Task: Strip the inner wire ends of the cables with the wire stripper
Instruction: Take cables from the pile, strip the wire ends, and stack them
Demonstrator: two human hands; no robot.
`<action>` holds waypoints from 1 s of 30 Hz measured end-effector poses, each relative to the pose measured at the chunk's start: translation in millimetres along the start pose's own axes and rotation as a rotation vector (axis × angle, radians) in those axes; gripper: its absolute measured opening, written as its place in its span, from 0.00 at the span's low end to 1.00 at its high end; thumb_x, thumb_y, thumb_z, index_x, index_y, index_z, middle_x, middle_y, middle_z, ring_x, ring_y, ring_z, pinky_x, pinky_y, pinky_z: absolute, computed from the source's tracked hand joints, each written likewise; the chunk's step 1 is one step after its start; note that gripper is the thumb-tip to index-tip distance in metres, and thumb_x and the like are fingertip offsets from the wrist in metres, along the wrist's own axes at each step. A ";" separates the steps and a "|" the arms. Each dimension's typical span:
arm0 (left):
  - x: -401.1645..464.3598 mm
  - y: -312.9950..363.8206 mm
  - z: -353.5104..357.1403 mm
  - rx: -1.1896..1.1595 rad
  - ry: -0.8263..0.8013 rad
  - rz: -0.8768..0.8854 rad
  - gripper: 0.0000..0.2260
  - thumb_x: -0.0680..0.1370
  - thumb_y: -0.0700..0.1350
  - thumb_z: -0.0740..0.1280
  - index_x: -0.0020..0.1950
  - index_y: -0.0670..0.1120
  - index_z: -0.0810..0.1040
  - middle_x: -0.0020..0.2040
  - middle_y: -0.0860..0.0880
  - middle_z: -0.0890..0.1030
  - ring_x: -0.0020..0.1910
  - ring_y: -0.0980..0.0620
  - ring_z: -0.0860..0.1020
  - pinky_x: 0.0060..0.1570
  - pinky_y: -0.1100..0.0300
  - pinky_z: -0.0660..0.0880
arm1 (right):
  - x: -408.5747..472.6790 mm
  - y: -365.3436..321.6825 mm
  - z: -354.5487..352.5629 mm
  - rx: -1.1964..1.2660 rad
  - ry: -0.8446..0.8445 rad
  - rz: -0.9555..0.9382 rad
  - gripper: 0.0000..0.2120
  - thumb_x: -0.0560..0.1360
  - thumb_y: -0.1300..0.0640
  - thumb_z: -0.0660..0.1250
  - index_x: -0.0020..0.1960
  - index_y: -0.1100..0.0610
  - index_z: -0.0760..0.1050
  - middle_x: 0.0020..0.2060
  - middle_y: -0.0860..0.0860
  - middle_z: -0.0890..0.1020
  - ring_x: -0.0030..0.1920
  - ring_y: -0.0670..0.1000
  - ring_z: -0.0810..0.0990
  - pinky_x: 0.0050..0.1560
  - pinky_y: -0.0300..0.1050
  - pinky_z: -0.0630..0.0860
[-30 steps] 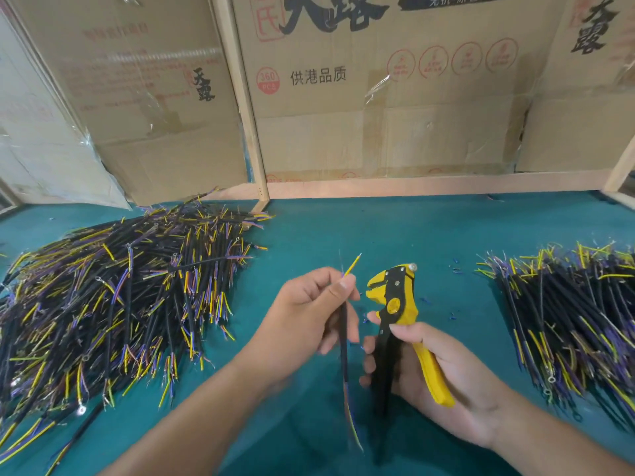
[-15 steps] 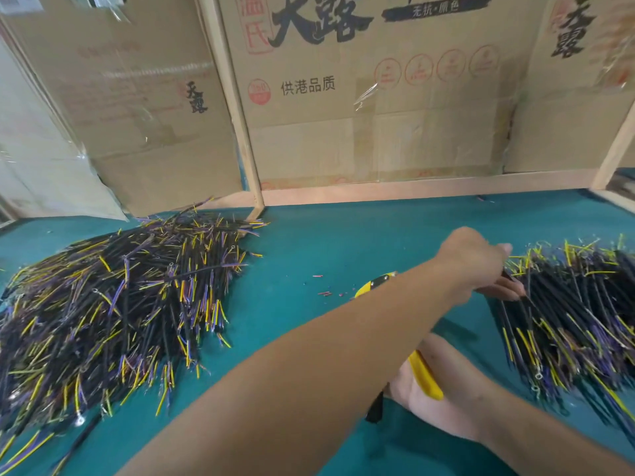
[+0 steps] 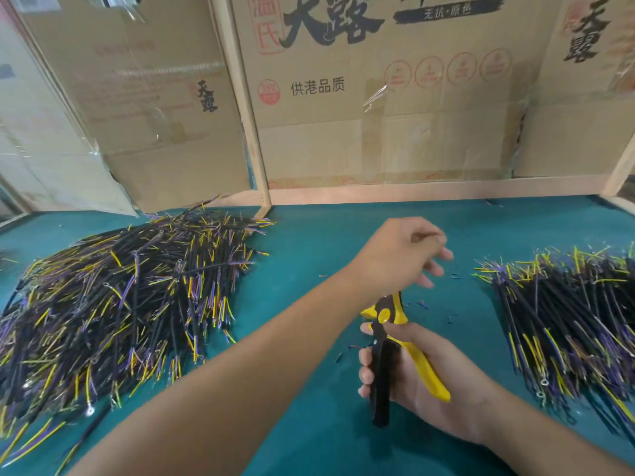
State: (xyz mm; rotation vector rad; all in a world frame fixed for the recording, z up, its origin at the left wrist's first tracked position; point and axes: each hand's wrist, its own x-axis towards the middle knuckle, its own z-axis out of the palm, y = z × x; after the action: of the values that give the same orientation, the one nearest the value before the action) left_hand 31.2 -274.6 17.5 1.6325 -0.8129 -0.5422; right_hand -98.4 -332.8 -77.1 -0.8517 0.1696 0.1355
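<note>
The right hand [image 3: 422, 379] grips a yellow-and-black wire stripper [image 3: 395, 352], fingers curled round its black handle and the yellow handle lying across the palm; the tool's head points up and away from the person. The two handles diverge toward their free ends. The left hand [image 3: 402, 255], its forearm crossing the view from lower left, hovers just above and beyond the stripper's head, over the teal work surface [image 3: 309, 269]. Its fingers are loosely curled and motion-blurred; no cable can be made out in them, though blur leaves this uncertain. Cables lie in two heaps. The large pile of cables [image 3: 113, 304], black-sheathed with yellow and purple inner wires, spreads over the left of the surface, well apart from both hands. The smaller pile of cables [image 3: 563, 321] lies at the right, near the left hand's fingertips but not touching them. Small scraps of insulation [image 3: 422, 305] dot the surface between the stripper's head and the right pile. Printed cardboard boxes [image 3: 378, 97] stand behind a wooden frame [image 3: 256, 149] at the back.
</note>
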 end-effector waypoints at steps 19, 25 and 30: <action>-87.2 -109.1 -195.4 1.384 0.904 -0.407 0.09 0.79 0.39 0.63 0.58 0.41 0.76 0.58 0.39 0.78 0.59 0.37 0.70 0.57 0.46 0.66 | 11.9 -3.1 29.5 0.064 0.002 0.156 0.27 0.73 0.55 0.69 0.69 0.61 0.69 0.42 0.62 0.75 0.38 0.61 0.75 0.43 0.58 0.80; -94.3 -97.1 -196.7 1.369 0.940 -0.248 0.08 0.80 0.43 0.66 0.56 0.45 0.81 0.53 0.42 0.80 0.54 0.37 0.73 0.54 0.46 0.66 | 12.4 -3.1 27.8 0.065 0.010 0.155 0.31 0.72 0.55 0.69 0.72 0.65 0.67 0.42 0.63 0.74 0.38 0.61 0.75 0.43 0.59 0.79; -95.3 -53.5 -134.9 0.294 0.730 0.115 0.06 0.76 0.40 0.74 0.41 0.47 0.80 0.38 0.52 0.82 0.30 0.54 0.74 0.33 0.60 0.72 | 14.5 -2.5 27.6 0.058 0.011 0.169 0.26 0.71 0.54 0.70 0.67 0.61 0.72 0.42 0.63 0.76 0.38 0.61 0.76 0.42 0.58 0.79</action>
State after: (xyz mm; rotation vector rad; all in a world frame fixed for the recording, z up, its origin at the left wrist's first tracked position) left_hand 79.0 -110.5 -12.7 1.8532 -0.4378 0.2731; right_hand -81.2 -312.8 -60.4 -0.7803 0.2544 0.2828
